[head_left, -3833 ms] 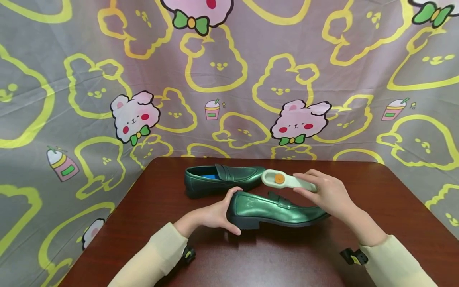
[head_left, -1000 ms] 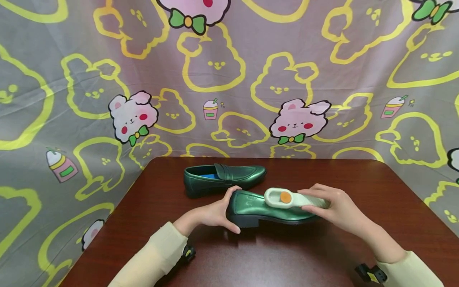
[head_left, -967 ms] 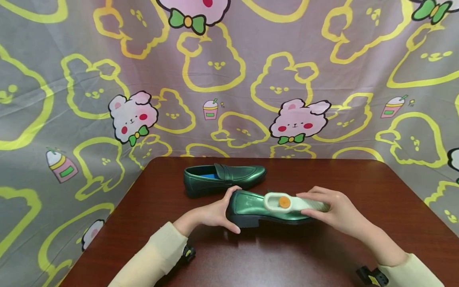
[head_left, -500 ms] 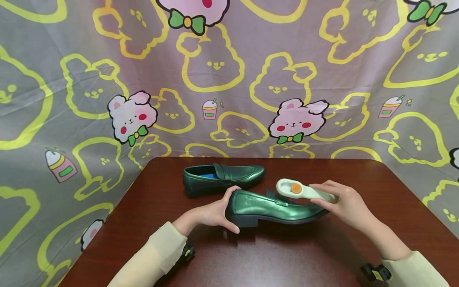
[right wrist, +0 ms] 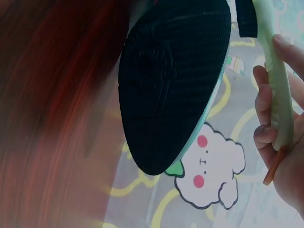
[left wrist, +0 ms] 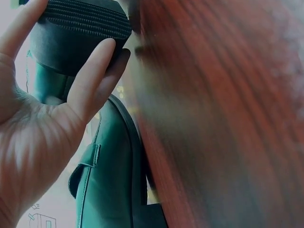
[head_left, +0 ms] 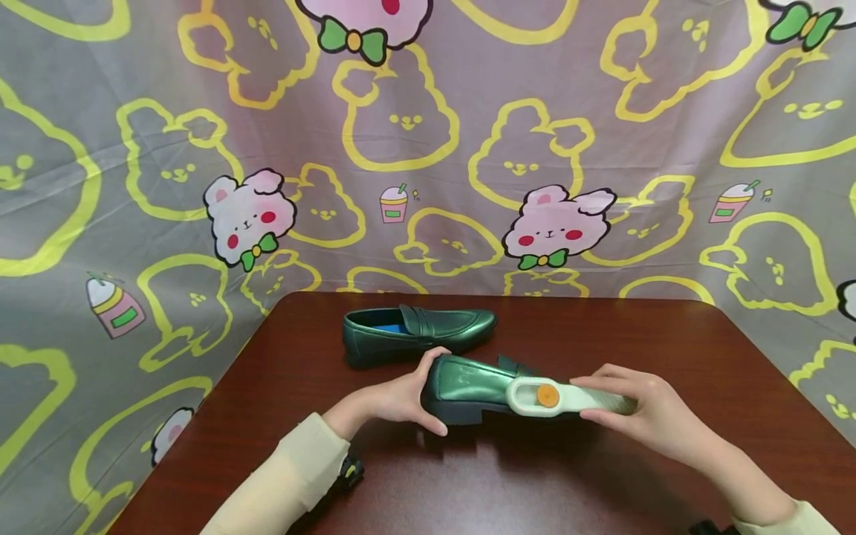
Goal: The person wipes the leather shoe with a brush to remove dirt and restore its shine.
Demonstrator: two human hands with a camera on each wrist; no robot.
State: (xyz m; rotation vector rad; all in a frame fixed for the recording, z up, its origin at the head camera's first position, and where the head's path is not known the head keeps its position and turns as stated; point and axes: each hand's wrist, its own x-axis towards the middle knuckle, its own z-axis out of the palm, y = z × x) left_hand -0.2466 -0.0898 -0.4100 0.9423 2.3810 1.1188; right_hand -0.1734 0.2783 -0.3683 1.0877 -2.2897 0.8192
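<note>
A: Head view first, and the left hand [head_left: 399, 399] has the near shoe [head_left: 464, 379] by the heel, thumb below, finger over the top, spread wide around it!

B: Metallic green, that one, toe towards the person's right, right in front of the far shoe [head_left: 444, 328], which stands upright on the red-brown table [head_left: 461, 490] and flashes a blue insole [head_left: 389, 329].

A: And over on the other side, the right hand [head_left: 645, 405] pinches the pale green brush [head_left: 575, 399] by its handle, fingers on top, thumb underneath!

B: Its rounded end, with the orange disc [head_left: 548, 395], overlaps the near shoe's flank. Is it touching? From here I can't tell. Behind it all, a grey cloth [head_left: 428, 82] full of yellow outlines and pink-cheeked rabbits.

A: Across to the left wrist! The ribbed heel [left wrist: 85, 19] of the near shoe sits in the left hand's hold, digits wrapped about it, with the far shoe just below in the picture.

B: Now the right wrist: the near shoe's dark sole [right wrist: 175, 85] faces us, toe downwards in the picture, and beside its edge is a dark block of bristles [right wrist: 246, 19].

A: The right hand's fingers curl snugly round the handle, and an orange-brown strip [right wrist: 274, 166] pokes out at its end!
</note>
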